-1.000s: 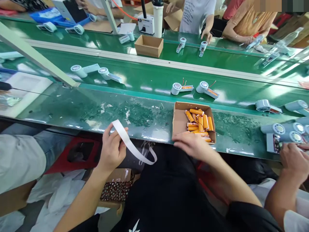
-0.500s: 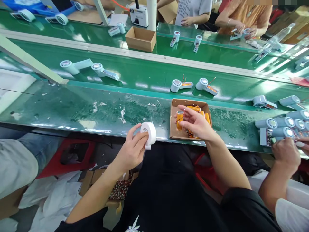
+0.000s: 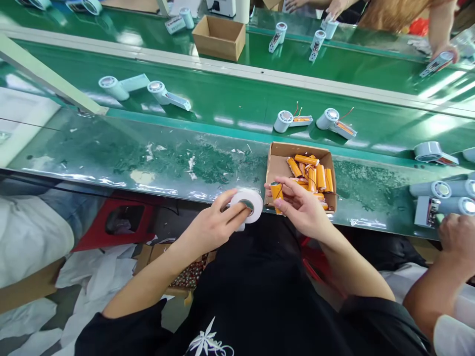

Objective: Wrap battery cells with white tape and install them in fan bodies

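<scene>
My left hand (image 3: 217, 217) grips a roll of white tape (image 3: 256, 205), with fingers through its core, just past the bench's front edge. My right hand (image 3: 302, 205) is closed on an orange battery cell (image 3: 276, 192), held upright between thumb and fingers to the right of the tape. Behind that hand, an open cardboard box (image 3: 278, 153) holds several more orange cells (image 3: 321, 178), some with thin dark wires. The tape and the held cell are close together but apart.
Pale blue devices (image 3: 285, 121) with short wires lie on the green belt (image 3: 222, 113). A co-worker's hand (image 3: 458, 237) is beside stacked blue cylinders at the right. An open brown box (image 3: 218, 39) stands across the belt. Scraps of white material (image 3: 191, 163) dot the bench.
My right hand has drawn the orange cell out of the box toward me. My left hand and the tape have moved right, closer to it. Across the belt, a person's hands have shifted among the devices.
</scene>
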Tool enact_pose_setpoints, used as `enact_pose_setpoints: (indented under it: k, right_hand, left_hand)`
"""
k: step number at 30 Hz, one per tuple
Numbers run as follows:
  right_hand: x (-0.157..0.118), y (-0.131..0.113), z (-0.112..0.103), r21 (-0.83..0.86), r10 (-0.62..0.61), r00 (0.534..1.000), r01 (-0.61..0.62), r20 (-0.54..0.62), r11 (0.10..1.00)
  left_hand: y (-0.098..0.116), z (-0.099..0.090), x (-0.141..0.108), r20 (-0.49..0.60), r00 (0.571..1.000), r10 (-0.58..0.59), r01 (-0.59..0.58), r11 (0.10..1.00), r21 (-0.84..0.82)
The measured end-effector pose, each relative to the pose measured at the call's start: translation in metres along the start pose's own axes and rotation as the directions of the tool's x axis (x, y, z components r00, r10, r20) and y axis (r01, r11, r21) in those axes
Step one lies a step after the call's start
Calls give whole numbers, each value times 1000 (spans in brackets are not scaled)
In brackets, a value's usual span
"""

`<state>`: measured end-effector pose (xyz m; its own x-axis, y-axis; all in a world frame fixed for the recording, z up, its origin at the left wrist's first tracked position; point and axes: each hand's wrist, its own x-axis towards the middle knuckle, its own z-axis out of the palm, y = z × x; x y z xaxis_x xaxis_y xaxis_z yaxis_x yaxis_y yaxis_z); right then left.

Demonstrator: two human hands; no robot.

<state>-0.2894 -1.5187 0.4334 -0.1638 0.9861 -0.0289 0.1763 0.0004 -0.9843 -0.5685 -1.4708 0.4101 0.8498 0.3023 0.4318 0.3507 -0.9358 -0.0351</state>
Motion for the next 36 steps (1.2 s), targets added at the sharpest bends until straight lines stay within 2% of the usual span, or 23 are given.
enact_pose_setpoints:
  k: [4, 7, 9, 12, 14, 15, 17, 19, 20, 21, 23, 25, 26, 28, 29, 30, 31, 32, 33, 34, 35, 36]
  right_hand:
    - [-1, -9, -10, -299, -31, 994, 60, 100, 952]
    - [5, -21, -15, -440, -58, 985, 125, 161, 889]
    - [9, -29, -18, -482, -44, 968, 163, 248, 861]
    - [13, -38, -25, -493, 10, 917, 206, 400, 845]
    - [14, -40, -31, -468, 50, 895, 183, 444, 865]
    - [14, -39, -33, -431, 67, 902, 138, 427, 892]
    - [14, -35, -31, -273, 74, 950, 12, 302, 962]
    - [12, -26, -17, -23, 45, 997, -44, 56, 999]
    - [10, -21, -6, 87, 22, 995, -14, -99, 996]
    - [8, -15, 8, 159, -1, 967, 43, -254, 986]
    - [4, -4, 38, 183, -38, 858, 153, -513, 971]
    - [2, 5, 60, 141, -63, 755, 202, -653, 969]
    - [2, 7, 64, 136, -66, 739, 210, -671, 968]
    - [3, 4, 49, 164, -58, 752, 217, -657, 962]
    - [4, -1, 30, 167, -73, 748, 240, -659, 956]
    - [4, -9, 7, 146, -113, 722, 286, -683, 947]
    - [4, -18, -18, 89, -172, 659, 342, -733, 935]
    - [4, -27, -43, -1, -257, 553, 420, -792, 907]
    - [2, -35, -64, -93, -333, 449, 476, -829, 875]
    - [0, -41, -80, -127, -348, 425, 467, -836, 875]
    - [-4, -44, -90, -138, -342, 421, 444, -840, 886]
    - [-8, -44, -93, -131, -318, 440, 405, -840, 905]
  left_hand:
    - [-1, -9, 8, 49, 995, 87, -90, 993, 72]
    - [-3, -15, 16, 66, 981, 183, -188, 978, 85]
    - [-5, -19, 22, 83, 965, 247, -254, 963, 86]
    - [-10, -24, 29, 110, 936, 335, -341, 939, 39]
    - [-12, -28, 34, 129, 926, 355, -352, 935, -45]
    - [-13, -31, 37, 143, 930, 340, -331, 940, -84]
    - [-13, -36, 43, 173, 950, 259, -238, 962, -134]
    - [-11, -40, 50, 177, 971, 161, -137, 981, -140]
    - [-9, -42, 53, 160, 979, 125, -103, 985, -138]
    - [-8, -42, 56, 134, 986, 101, -83, 987, -136]
    - [-3, -40, 60, 72, 994, 82, -73, 990, -120]
    - [7, -35, 62, 21, 997, 68, -65, 993, -103]
    - [15, -31, 61, 0, 999, 54, -54, 993, -100]
    - [36, -23, 55, -53, 997, 60, -68, 986, -154]
    - [48, -18, 50, -93, 991, 93, -111, 971, -213]
    - [58, -14, 43, -136, 980, 143, -177, 945, -277]
    - [63, -8, 34, -167, 969, 185, -231, 916, -329]
    - [63, -2, 24, -177, 964, 197, -250, 898, -362]
    - [55, 6, 13, -153, 974, 169, -215, 906, -365]
    - [40, 13, 2, -92, 994, 61, -89, 936, -339]
    - [19, 20, -11, -25, 997, -69, 58, 953, -296]
    - [-6, 26, -23, 32, 981, -194, 195, 947, -255]
